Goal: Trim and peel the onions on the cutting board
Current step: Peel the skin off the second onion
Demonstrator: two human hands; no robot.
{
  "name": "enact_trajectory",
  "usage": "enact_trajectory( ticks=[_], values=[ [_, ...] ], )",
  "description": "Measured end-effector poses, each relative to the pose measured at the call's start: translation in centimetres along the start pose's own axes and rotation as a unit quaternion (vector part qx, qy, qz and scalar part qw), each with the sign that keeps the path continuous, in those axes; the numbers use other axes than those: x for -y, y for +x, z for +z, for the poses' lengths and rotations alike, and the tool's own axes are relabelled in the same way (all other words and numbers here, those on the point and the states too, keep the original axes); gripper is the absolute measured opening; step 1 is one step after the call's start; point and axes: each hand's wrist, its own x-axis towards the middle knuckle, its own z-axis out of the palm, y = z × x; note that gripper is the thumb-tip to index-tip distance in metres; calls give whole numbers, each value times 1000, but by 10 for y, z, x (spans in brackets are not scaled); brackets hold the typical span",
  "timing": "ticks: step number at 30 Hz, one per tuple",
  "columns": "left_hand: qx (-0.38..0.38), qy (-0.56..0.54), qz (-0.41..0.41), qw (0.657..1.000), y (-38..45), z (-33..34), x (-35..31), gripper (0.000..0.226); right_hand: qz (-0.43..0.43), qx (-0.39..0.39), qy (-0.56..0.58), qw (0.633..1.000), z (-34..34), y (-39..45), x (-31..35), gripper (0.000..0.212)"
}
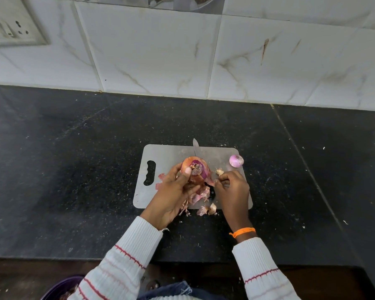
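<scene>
My left hand (171, 191) grips a red onion (196, 167) above the grey cutting board (167, 152), thumb pressed on its cut end. Papery skin hangs from the onion's underside. My right hand (232, 189) pinches a strip of that skin (209, 181) at the onion's right side. A knife lies on the board behind the onion; only its blade tip (195, 146) and a bit of black handle (212, 194) show. A small peeled onion (236, 160) sits at the board's far right corner. A cut root end (219, 171) lies just beyond my right hand.
Loose onion skins (207, 210) lie on the board's near edge and by its handle slot (150, 173). The board rests on a black stone counter (74, 169) against a white tiled wall. A purple bowl rim (61, 286) shows below the counter edge at lower left.
</scene>
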Motion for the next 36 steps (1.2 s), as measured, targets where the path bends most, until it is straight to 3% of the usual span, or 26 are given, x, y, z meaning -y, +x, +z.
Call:
enact_trajectory(
  ticks=[7, 12, 15, 21, 24, 27, 36],
  values=[
    [-14, -123, -69, 990, 1, -1, -3, 30, -16, 6, -42, 999, 7, 2, -2, 11],
    [-6, -92, -37, 995, 4, -2, -7, 34, -23, 12, -45, 999, 13, 5, 0, 12],
    [-4, -91, -41, 995, 4, -3, -9, 37, -40, 6, 10, 999, 10, 6, 7, 20],
    [-10, -134, -70, 988, 4, -1, -8, 39, 43, -47, 149, 987, -7, 8, 36, 37],
    [-1, -131, -66, 989, 5, 0, -6, 37, 16, -81, 198, 977, -16, 6, 45, 27],
    [17, -96, -49, 994, 6, 0, -5, 35, -25, -36, 188, 981, -18, 6, 47, 10],
    [23, -37, -29, 999, 3, 1, -2, 31, -42, 7, 178, 983, -17, 6, 38, 10]
  ],
)
